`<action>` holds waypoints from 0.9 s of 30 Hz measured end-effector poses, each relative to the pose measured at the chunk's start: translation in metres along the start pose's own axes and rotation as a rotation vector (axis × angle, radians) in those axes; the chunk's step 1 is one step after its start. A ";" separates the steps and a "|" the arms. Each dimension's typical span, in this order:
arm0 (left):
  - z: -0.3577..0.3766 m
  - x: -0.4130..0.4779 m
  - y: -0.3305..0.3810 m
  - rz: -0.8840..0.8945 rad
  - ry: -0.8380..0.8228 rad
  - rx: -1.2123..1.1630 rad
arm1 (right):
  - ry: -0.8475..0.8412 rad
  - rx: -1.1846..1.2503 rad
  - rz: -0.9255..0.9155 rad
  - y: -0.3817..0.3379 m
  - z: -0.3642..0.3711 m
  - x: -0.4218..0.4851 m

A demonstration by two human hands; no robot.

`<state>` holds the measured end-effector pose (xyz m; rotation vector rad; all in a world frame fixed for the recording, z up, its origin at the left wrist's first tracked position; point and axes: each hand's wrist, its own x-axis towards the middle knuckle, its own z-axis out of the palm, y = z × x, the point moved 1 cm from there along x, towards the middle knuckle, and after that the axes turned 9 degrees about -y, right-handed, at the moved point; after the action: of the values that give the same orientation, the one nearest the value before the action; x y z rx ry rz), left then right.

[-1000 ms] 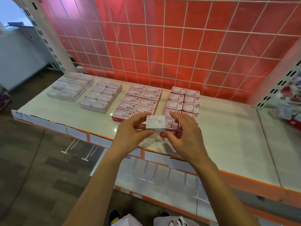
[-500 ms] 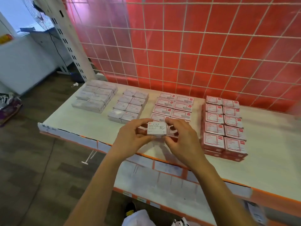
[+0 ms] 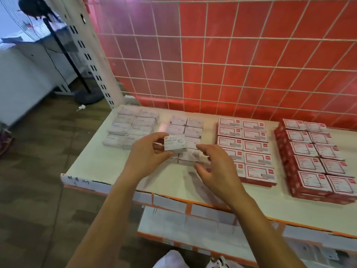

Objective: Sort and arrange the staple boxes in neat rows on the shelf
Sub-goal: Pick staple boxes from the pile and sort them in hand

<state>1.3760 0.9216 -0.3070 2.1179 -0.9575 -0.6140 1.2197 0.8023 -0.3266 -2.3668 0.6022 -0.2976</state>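
A small white box point(image 3: 174, 143) is held above the shelf point(image 3: 92, 167).
Gripped by one edge only, it could be dropped and the white rows point(image 3: 193, 130) beneath knocked askew. It is pinched in the left hand point(image 3: 148, 155); the right hand point(image 3: 216, 167) is just beside it, fingers point(image 3: 202, 147) loosely spread, not touching it.

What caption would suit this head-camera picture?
Left hand holds a small white box over rows of boxes on the shelf; right hand open alongside.
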 end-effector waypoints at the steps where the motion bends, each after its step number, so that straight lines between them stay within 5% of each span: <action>1: -0.005 0.008 0.001 0.003 0.001 0.022 | -0.001 0.000 0.014 -0.002 0.002 0.004; 12: -0.032 0.094 0.009 0.019 -0.136 0.231 | 0.005 -0.135 0.187 -0.015 0.015 0.044; 27: -0.031 0.136 -0.002 0.048 -0.251 0.225 | 0.062 -0.131 0.262 -0.023 0.028 0.060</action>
<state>1.4798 0.8291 -0.3056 2.2413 -1.2637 -0.7936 1.2900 0.8034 -0.3298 -2.3737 0.9771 -0.2205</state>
